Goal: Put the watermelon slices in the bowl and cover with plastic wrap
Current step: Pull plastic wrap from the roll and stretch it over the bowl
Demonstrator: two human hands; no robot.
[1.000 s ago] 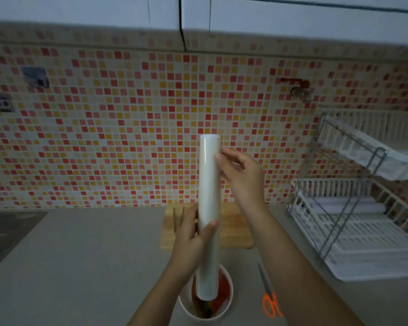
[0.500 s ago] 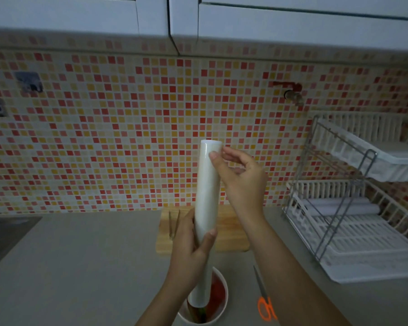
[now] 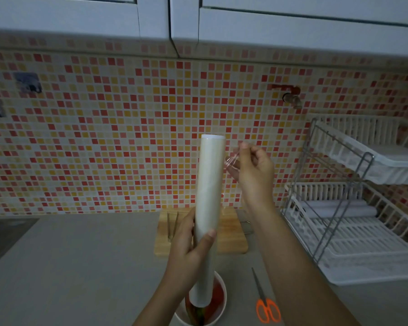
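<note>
Over the bench (image 3: 80, 255), right above the bowl (image 3: 224, 302), I'm holding the roll of plastic wrap (image 3: 209, 196) upright w/ the left hand (image 3: 189, 252). Fingers and thumb are curling round its lower part, and the bottom end is hanging over the bowl's mouth. Holding it vertical is putting the top end at eye level, prob. so I can find where the film starts. The right hand (image 3: 254, 170) is pinching the loose edge of film (image 3: 231, 162) just beside the roll's top, thumb and fingertips closing on it. The film is clear and thin, so I can't tell how much is peeling off.

The watermelon slices (image 3: 218, 292) are sitting in the bowl, red flesh and a bit of green rind showing past the roll. So the 1st part looks done and I'm working on the cover step.

The cutting board (image 3: 231, 238) is lying behind the bowl against the tiled wall, w/ tongs (image 3: 172, 224) resting on its left side. Scissors (image 3: 266, 307) w/ orange handles are lying just right of the bowl, close by, maybe for cutting the sheet. The dish rack (image 3: 351, 231) is standing farther right.

Next I'm expecting to need the roll turned sideways, to draw a wide sheet across the rim. The film could cling to itself if the pull is going crooked.
</note>
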